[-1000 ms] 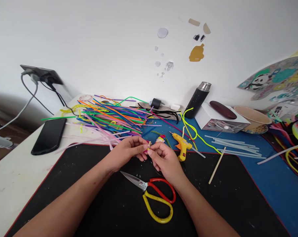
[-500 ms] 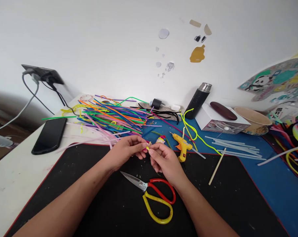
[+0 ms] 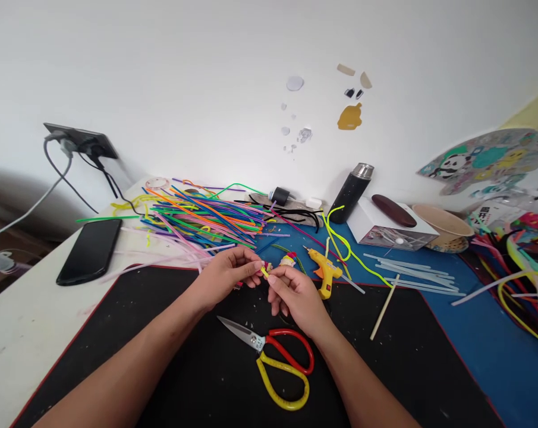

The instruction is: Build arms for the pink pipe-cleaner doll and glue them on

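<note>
My left hand (image 3: 232, 272) and my right hand (image 3: 295, 292) meet above the black mat (image 3: 179, 368). Between their pinched thumbs and fingers is a short yellow pipe cleaner piece (image 3: 264, 272), held from both sides. Its exact shape is too small to make out, and fingertips hide its ends. Just beyond my right hand lies a small red, yellow and white figure (image 3: 288, 260), partly covered by the fingers. Scissors (image 3: 269, 351) with one red and one yellow handle lie below my hands, blades pointing left. A yellow glue gun (image 3: 326, 272) rests right of my right hand.
Many coloured pipe cleaners (image 3: 206, 214) are heaped at the back left, near a black phone (image 3: 90, 252). Glue sticks (image 3: 415, 274), a wooden stick (image 3: 385, 307), a black thermos (image 3: 352, 193), a white box (image 3: 367, 224) and a bowl (image 3: 444, 226) occupy the right side.
The view has tilted up slightly, so the wall and table items sit lower. My hands keep their pinch on the yellow piece, which now shows a little more between the fingertips.
</note>
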Available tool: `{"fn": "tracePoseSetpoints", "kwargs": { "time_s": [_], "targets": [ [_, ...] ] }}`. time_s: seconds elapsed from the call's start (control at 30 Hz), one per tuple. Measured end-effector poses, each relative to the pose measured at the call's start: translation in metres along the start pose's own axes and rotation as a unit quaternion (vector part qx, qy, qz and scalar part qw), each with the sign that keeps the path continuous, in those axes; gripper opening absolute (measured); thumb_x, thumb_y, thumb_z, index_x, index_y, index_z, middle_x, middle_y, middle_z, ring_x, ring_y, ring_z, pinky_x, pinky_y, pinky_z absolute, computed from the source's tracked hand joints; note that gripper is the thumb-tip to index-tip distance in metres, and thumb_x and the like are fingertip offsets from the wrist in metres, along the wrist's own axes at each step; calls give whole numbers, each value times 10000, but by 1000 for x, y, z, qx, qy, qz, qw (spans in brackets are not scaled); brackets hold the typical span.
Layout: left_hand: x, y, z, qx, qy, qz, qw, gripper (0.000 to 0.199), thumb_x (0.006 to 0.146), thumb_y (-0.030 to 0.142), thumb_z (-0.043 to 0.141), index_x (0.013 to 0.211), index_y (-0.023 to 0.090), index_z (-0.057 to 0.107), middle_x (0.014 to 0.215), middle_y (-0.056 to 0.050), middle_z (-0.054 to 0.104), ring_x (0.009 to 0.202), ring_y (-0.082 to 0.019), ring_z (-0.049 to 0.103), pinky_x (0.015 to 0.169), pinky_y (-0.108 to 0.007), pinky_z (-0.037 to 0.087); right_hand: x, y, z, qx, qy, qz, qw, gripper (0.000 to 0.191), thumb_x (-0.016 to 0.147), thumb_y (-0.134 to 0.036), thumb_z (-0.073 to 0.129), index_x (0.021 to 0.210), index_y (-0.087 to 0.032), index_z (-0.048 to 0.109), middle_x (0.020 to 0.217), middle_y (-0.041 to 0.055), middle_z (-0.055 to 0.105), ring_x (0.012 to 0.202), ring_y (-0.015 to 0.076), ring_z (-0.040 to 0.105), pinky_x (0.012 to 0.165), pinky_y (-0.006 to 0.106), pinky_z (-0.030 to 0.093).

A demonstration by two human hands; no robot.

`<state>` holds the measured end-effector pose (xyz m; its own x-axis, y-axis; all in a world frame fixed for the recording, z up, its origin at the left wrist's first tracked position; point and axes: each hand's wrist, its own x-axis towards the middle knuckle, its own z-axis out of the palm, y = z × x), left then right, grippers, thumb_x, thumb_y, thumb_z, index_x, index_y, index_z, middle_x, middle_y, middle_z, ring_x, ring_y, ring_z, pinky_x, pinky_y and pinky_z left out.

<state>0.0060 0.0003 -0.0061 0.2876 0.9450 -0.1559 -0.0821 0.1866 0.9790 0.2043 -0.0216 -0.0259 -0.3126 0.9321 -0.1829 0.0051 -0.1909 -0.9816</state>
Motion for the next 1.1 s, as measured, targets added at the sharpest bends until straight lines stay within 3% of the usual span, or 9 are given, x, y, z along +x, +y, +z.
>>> {"fn": "tracePoseSetpoints", "kwargs": {
  "time_s": [0.27, 0.53, 0.67, 0.8, 1.1],
  "targets": [
    [2, -3, -3, 57, 28, 60, 996, 400, 832, 573, 780, 865, 189, 675, 714, -15, 707, 651, -169, 668, 647, -290, 548, 0, -6, -4, -106, 15, -28, 994, 288, 925, -450, 680, 1035, -184, 674, 778, 7, 715, 588, 144, 686, 485, 221, 441],
    [1, -1, -3, 80, 56, 80, 992, 330, 841, 511, 778, 842, 205, 656, 696, -1, 694, 634, -165, 640, 585, -264, 522, -17, -13, -11, -216, -16, -8, 976, 219, 975, -358, 607, 1063, -176, 692, 734, -8, 709, 572, 149, 682, 568, 264, 502],
    [-1, 0, -2, 95, 61, 83, 990, 306, 842, 495, 777, 832, 211, 661, 702, -9, 697, 640, -178, 643, 529, -249, 489, -23, -28, -7, -199, -30, 23, 979, 300, 954, -401, 649, 1148, -176, 694, 707, -30, 700, 548, 146, 683, 585, 269, 503],
    [-1, -3, 0, 84, 63, 101, 989, 301, 830, 489, 783, 811, 213, 664, 707, -9, 702, 649, -180, 656, 584, -266, 518, -27, -43, -1, -157, -54, 50, 985, 386, 922, -446, 691, 1186, -165, 673, 690, -41, 704, 530, 143, 690, 608, 274, 509],
    [1, -4, 0, 41, 50, 94, 993, 362, 762, 537, 835, 801, 202, 702, 700, -7, 707, 622, -174, 651, 613, -283, 536, -29, -47, 3, -98, -97, 87, 987, 533, 880, -608, 711, 1168, -160, 697, 706, -7, 724, 510, 137, 678, 473, 214, 439]
  ]
}}
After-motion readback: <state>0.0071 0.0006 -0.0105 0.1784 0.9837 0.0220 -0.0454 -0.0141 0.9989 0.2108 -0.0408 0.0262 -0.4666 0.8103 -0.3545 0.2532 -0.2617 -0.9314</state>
